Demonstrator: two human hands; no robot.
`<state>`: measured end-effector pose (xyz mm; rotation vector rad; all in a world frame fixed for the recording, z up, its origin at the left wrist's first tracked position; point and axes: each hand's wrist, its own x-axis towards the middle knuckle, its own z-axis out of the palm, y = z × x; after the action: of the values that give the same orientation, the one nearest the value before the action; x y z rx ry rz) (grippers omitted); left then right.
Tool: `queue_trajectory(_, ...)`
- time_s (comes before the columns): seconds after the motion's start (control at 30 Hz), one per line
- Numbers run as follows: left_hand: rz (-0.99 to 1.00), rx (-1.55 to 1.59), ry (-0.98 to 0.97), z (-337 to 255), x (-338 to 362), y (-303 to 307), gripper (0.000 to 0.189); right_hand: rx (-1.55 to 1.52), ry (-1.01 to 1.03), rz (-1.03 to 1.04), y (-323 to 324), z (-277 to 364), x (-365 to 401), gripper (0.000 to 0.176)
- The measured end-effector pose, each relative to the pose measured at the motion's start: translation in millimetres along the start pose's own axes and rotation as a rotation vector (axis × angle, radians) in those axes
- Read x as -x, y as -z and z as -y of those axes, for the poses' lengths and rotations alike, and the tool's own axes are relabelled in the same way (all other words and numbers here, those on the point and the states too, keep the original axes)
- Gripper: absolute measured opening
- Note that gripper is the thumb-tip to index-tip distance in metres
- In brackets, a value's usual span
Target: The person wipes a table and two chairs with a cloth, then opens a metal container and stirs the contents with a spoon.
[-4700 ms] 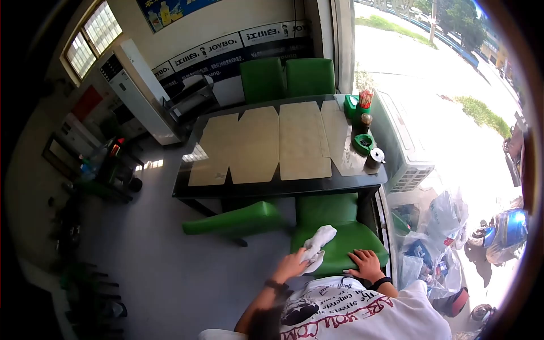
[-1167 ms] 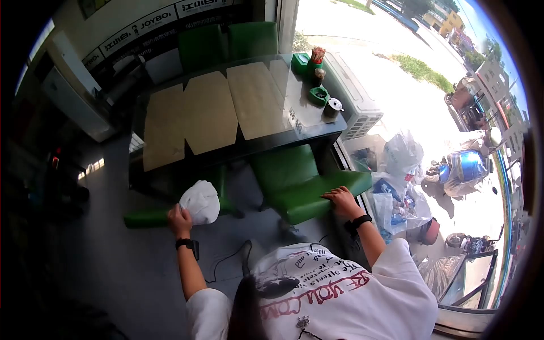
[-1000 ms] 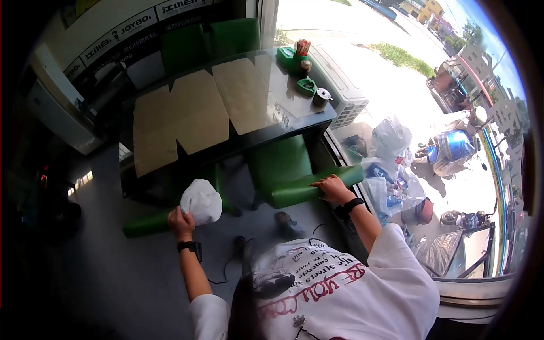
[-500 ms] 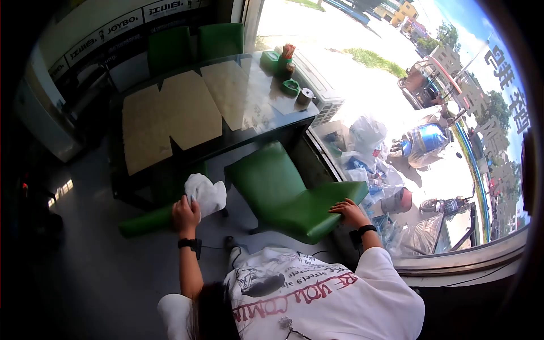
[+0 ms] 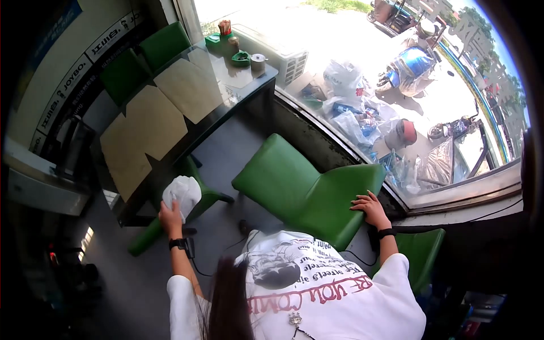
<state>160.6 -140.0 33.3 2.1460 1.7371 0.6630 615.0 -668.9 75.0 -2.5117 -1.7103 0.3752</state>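
A bunched white cloth (image 5: 185,191) is in my left hand (image 5: 170,219), whose fingers are closed round its near side. It is held above a green chair (image 5: 203,199) standing by the table. My right hand (image 5: 371,211) grips the edge of another green chair (image 5: 317,198), its fingers over the green padding and its thumb hidden. This chair stands between me and the window, apart from the table. Each wrist wears a black band.
The dark glass-topped table (image 5: 198,133) carries brown paper mats (image 5: 152,122), a green ashtray (image 5: 241,58) and a lidded pot (image 5: 258,62). More green chairs (image 5: 164,46) stand behind it. A further chair (image 5: 416,255) is at my right, below the window sill (image 5: 464,192).
My view has turned and shifted, and a chair at my right has come into sight. The chair under my right hand now stands farther from the table. The cloth stays in my left hand.
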Motion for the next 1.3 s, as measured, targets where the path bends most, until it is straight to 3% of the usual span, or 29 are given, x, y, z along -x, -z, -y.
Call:
queue_trajectory(0.23,0.027,-0.016,-0.02,16.7,-10.0,0.2,0.052,-0.096,-0.03,0.001,8.2,4.2,-1.4,0.048)
queue_trajectory(0.33,0.126,-0.088,0.015,2.5,-15.3,12.3,0.054,-0.081,-0.078,-0.03,5.7,9.6,-0.6,0.046)
queue_trajectory(0.37,0.171,-0.126,0.029,-3.7,-18.3,19.3,0.054,-0.002,-0.063,0.049,6.4,8.3,1.3,0.059)
queue_trajectory(0.47,0.156,-0.09,-0.028,1.4,-27.2,23.2,0.046,0.4,-0.422,-0.322,-2.7,46.1,8.1,0.077)
queue_trajectory(0.5,0.144,0.065,-0.018,4.3,-28.1,22.4,0.042,0.386,-0.586,-0.282,-21.7,40.3,30.0,0.088)
queue_trajectory(0.53,0.13,0.217,-0.002,9.1,-26.9,22.0,0.038,0.23,-0.735,-0.378,-28.6,53.6,42.7,0.082)
queue_trajectory(0.6,0.129,0.237,0.007,13.6,-23.1,22.2,0.033,0.1,-0.985,-0.459,-67.6,76.4,80.7,0.08)
queue_trajectory(0.67,0.032,0.243,-0.118,20.8,-18.0,16.6,0.031,-0.211,-1.184,-0.39,-115.1,112.9,123.0,0.077)
queue_trajectory(0.7,0.001,0.233,-0.159,26.1,-15.6,12.3,0.03,-0.43,-1.263,-0.255,-153.9,125.5,150.2,0.079)
queue_trajectory(0.73,-0.004,0.216,-0.19,27.7,-14.7,11.5,0.028,-0.54,-1.362,0.066,-175.0,149.6,162.6,0.074)
queue_trajectory(0.77,0.018,0.218,-0.2,29.6,-14.8,11.5,0.028,-0.652,-1.229,0.42,-191.6,167.2,164.2,0.067)
queue_trajectory(0.8,0.041,0.219,-0.206,30.7,-13.7,12.6,0.028,-0.725,-1.127,0.62,-199.4,188.8,160.5,0.064)
queue_trajectory(0.83,0.047,0.216,-0.226,29.1,-13.4,15.4,0.027,-0.777,-1.041,0.744,-204.9,209.0,149.5,0.061)
queue_trajectory(0.9,0.039,0.217,-0.266,26.8,-15.7,15.9,0.027,-0.834,-0.953,0.79,-206.8,237.3,112.5,0.056)
queue_trajectory(1.03,0.116,0.217,-0.22,25.9,-14.7,16.7,0.026,-0.724,-0.803,0.545,-158.5,226.9,4.2,0.046)
queue_trajectory(1.1,0.157,0.201,-0.193,24.0,-16.6,18.6,0.026,-0.461,-0.628,0.354,-117.9,213.7,-56.2,0.041)
queue_trajectory(1.17,0.147,0.241,-0.179,20.1,-18.8,19.9,0.026,-0.392,-0.658,0.322,-59.0,216.7,-138.0,0.039)
queue_trajectory(1.3,0.233,0.287,-0.148,14.3,-33.1,25.4,0.025,-0.214,-0.274,0.109,-20.6,194.2,-260.7,0.035)
